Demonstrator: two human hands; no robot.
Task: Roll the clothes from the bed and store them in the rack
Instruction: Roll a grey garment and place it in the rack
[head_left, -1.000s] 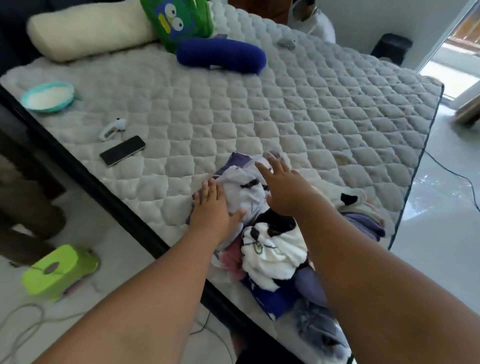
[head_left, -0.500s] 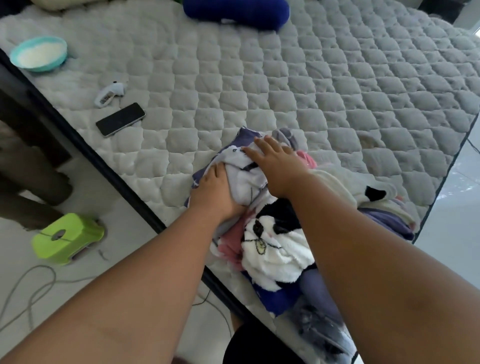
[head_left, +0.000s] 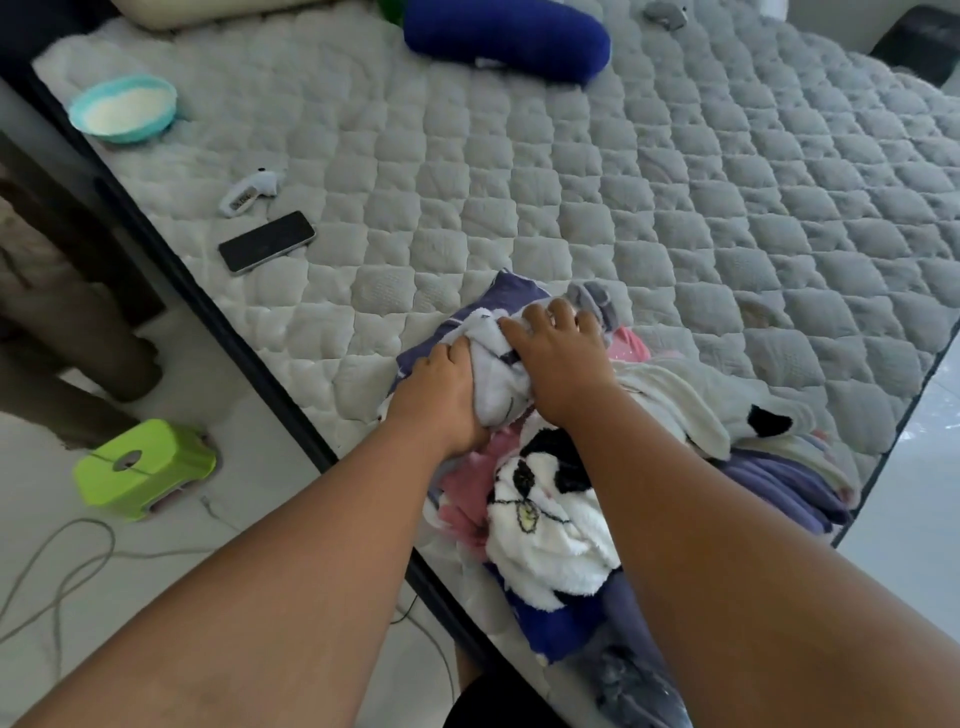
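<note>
A heap of clothes (head_left: 550, 525) lies at the near corner of the quilted grey bed (head_left: 623, 197). On top of the heap at its far end sits a pale lilac garment (head_left: 493, 379). My left hand (head_left: 441, 395) grips its left side with curled fingers. My right hand (head_left: 556, 358) lies over its right side, fingers bent down onto the cloth. A white fluffy piece with a black cartoon face, pink cloth and dark blue cloth lie nearer to me. The rack is not in view.
On the bed's left side lie a black phone (head_left: 266, 248), a small white device (head_left: 249, 189) and a teal bowl (head_left: 123, 106); a blue bolster (head_left: 506, 39) lies at the back. A green stool (head_left: 143, 467) and loose cables (head_left: 62, 561) are on the floor left.
My right hand came down from hovering with spread fingers onto the lilac garment. My left hand closed round the garment's left side. The view dipped and moved closer to the bed.
</note>
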